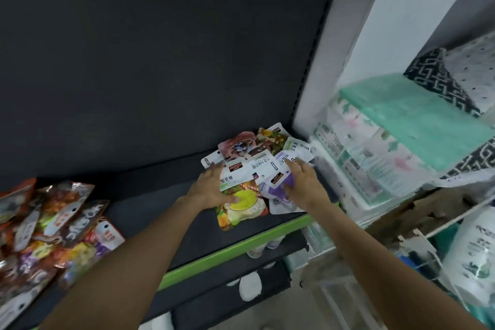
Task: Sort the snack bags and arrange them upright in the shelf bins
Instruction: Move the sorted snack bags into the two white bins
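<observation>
A loose heap of snack bags point(257, 153) lies flat on the dark shelf point(150, 203) near its right end. My left hand point(214, 187) grips a bag with a yellow and green fruit picture point(241, 209), thumb on its front. My right hand point(302, 182) holds a white and purple bag point(278, 187) beside it. Behind them lie a pink bag point(235, 144) and a bag with a mixed-fruit print point(270, 139). A second pile of snack bags point(45, 228) lies at the shelf's left end.
The shelf has a green front edge point(241, 244) and a dark back panel point(160, 48). A white upright point(329, 67) bounds it on the right. Beyond stand stacked packs in clear wrap point(375, 161) with a teal top. A lower shelf holds white items point(249, 284).
</observation>
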`<state>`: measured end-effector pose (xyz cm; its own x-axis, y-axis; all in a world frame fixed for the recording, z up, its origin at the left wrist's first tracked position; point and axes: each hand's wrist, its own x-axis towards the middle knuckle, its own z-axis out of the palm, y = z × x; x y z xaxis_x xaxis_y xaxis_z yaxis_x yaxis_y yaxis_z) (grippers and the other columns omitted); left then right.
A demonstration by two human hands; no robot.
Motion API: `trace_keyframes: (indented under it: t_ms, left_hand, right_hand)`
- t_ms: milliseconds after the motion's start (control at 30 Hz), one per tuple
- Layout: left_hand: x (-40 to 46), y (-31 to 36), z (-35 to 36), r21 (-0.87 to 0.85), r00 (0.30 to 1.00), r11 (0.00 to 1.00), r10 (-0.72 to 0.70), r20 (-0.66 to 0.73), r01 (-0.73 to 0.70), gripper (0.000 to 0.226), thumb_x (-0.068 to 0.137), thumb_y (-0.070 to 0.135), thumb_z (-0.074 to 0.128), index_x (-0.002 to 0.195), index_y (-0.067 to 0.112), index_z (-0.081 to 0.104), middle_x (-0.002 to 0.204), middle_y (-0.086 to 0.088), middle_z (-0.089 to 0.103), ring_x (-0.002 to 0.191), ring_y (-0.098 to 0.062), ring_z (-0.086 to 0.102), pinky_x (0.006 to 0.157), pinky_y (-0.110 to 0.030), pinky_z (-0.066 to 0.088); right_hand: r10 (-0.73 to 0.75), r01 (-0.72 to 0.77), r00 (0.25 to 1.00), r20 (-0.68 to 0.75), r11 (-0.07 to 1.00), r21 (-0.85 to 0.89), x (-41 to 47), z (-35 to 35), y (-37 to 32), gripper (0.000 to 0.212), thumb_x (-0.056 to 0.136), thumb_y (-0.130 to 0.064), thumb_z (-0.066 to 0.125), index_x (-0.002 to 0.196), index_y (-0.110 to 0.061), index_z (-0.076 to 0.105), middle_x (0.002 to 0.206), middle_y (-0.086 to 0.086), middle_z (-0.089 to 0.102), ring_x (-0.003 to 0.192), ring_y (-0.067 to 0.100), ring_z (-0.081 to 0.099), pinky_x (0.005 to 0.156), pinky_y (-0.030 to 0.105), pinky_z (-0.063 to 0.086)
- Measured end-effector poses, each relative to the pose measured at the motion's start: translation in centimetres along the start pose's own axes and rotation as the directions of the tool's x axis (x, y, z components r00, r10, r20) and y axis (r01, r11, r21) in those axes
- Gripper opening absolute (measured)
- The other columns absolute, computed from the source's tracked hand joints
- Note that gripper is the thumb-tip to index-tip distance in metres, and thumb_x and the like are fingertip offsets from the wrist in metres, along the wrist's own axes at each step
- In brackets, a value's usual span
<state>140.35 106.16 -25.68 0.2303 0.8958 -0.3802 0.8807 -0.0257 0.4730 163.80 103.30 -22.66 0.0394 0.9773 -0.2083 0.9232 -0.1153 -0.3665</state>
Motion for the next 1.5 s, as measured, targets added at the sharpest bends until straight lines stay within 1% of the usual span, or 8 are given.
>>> trace_keyframes:
  t_ms: [167,300,533,800,933,1100,1233,1500]
  left_hand:
    - [0.3,0.5,1.8,-0.03,0.976,0.985,-0.175,-0.126,0.173,0.118,0.065,0.054,0.079,0.152,0.02,0.006,0.148,-0.012,0.021,0.138,-0.03,0.021,0.115,-0.038,0.021]
    - [-0.9,1.2,1.7,-0.117,0.908,0.951,-0.309,-0.283,0.287,0.094,0.066,0.046,0.082,0.141,0.02,0.033,0.13,-0.013,0.038,0.124,-0.03,0.037,0.103,-0.04,0.036]
    - [-4.4,2.2,-1.1,-0.47,0.771,0.881,-0.34,-0.539,0.059,0.012,0.087,0.004,0.064,0.098,0.007,0.067,0.09,-0.004,0.064,0.082,-0.011,0.056,0.059,-0.006,0.039]
    - [-8.8,3.3,-4.9,-0.389,0.68,0.921,-0.28,-0.677,-0.008,0.007,0.089,0.011,0.063,0.094,0.011,0.068,0.088,0.005,0.062,0.081,-0.003,0.055,0.063,-0.001,0.037]
    - [-11.0,3.3,-6.2,-0.299,0.619,0.954,-0.238,-0.748,0.006,0.009,0.091,0.017,0.062,0.093,0.013,0.069,0.096,0.004,0.064,0.088,-0.007,0.056,0.074,-0.018,0.04]
    - [-13.7,2.9,-7.2,-0.245,0.536,0.968,-0.236,-0.811,0.056,0.009,0.091,0.015,0.061,0.095,0.012,0.069,0.099,-0.004,0.066,0.089,-0.013,0.057,0.073,-0.022,0.04]
    - [-17.3,1.8,-8.4,-0.28,0.429,0.956,-0.287,-0.856,0.081,0.007,0.091,0.013,0.061,0.092,0.015,0.067,0.094,-0.005,0.062,0.084,-0.016,0.057,0.07,-0.025,0.041]
    - [-26.3,-3.4,-10.3,-0.277,0.313,0.95,-0.309,-0.898,0.141,0.007,0.091,0.015,0.061,0.093,0.016,0.068,0.095,-0.002,0.061,0.086,-0.016,0.058,0.069,-0.03,0.044]
  right_hand:
    - [-0.098,0.106,0.987,0.131,0.992,-0.061,3.4,-0.2,2.7,0.086,0.087,-0.031,0.065,0.151,-0.026,0.009,0.159,0.01,-0.001,0.147,0.025,0.0,0.119,0.036,0.013]
    - [-0.184,0.186,0.982,0.029,0.978,-0.097,4.8,-1.1,3.0,0.062,0.087,-0.024,0.066,0.142,-0.017,0.039,0.138,0.014,0.04,0.128,0.027,0.04,0.107,0.035,0.036]
    - [-0.274,0.254,0.954,-0.119,0.953,-0.164,5.0,-1.5,2.3,0.017,0.092,-0.017,0.057,0.098,-0.016,0.073,0.115,0.007,0.056,0.099,0.023,0.058,0.086,0.034,0.05]
    - [-0.496,0.506,0.849,-0.181,0.863,0.007,3.7,-3.6,-0.5,0.012,0.09,-0.02,0.062,0.094,-0.017,0.073,0.094,0.002,0.067,0.084,0.021,0.061,0.065,0.029,0.044]
    - [-0.518,0.568,0.812,-0.268,0.807,0.162,3.3,-5.3,-3.7,0.008,0.087,-0.018,0.065,0.089,-0.015,0.073,0.089,0.006,0.068,0.079,0.022,0.062,0.072,0.039,0.051]
    - [-0.558,0.627,0.773,-0.302,0.743,0.232,1.8,-7.4,-7.4,0.009,0.089,-0.016,0.062,0.092,-0.013,0.071,0.09,0.0,0.066,0.077,0.012,0.059,0.063,0.013,0.038]
    - [-0.629,0.69,0.724,-0.284,0.663,0.29,-0.2,-7.8,-11.0,0.009,0.089,-0.016,0.063,0.093,-0.012,0.071,0.091,-0.002,0.069,0.081,0.01,0.061,0.068,0.01,0.04]
    - [-0.668,0.731,0.681,-0.301,0.6,0.325,-5.7,-4.6,-20.4,0.01,0.089,-0.018,0.062,0.09,-0.015,0.071,0.091,-0.003,0.071,0.083,0.013,0.065,0.072,0.032,0.052]
